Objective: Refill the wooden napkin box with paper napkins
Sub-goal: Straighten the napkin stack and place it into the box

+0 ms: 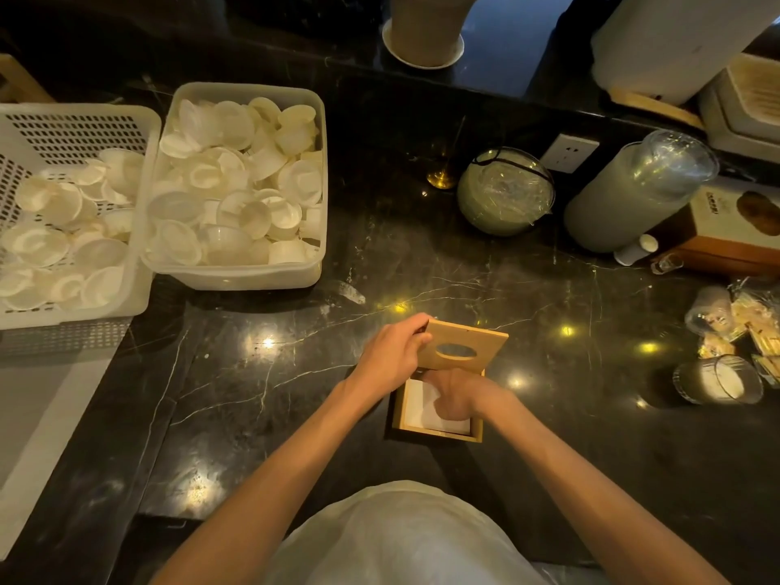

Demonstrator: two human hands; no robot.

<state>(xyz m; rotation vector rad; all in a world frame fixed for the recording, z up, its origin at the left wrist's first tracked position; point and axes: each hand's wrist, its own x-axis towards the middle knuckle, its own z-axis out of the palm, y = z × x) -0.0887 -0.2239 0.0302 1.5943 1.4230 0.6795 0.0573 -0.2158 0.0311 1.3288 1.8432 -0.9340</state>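
So here's where I'm at: the square light-wood napkin box (437, 432) sits on the black veined-marble tabletop (548, 297) right in front of me, open at the top. My left hand (390, 356) has a pinching grip on the 9 o'clock edge of the flat wooden lid with the oval slot (464, 346), which stands tilted up along the box's 12 o'clock wall, its slot side facing me.

My right hand (453, 396) is down inside the box, resting on the stack of white paper napkins (418, 405). Fingers look curled and pressed onto the stack, but whether they're pinching a sheet or just flattening, I honestly can't tell; my knuckles hide it.

The thing everything hinges on next, I reckon: the lid is at 12 o'clock from the napkins and would swing toward 6 o'clock to close, straight onto where my right hand is. So that hand has to leave first, or feed a sheet up through the slot. Left hand is the one nearer the lid, so it'd do the lowering. Stack looks near the rim already, so I'd guess the filling is mostly done.
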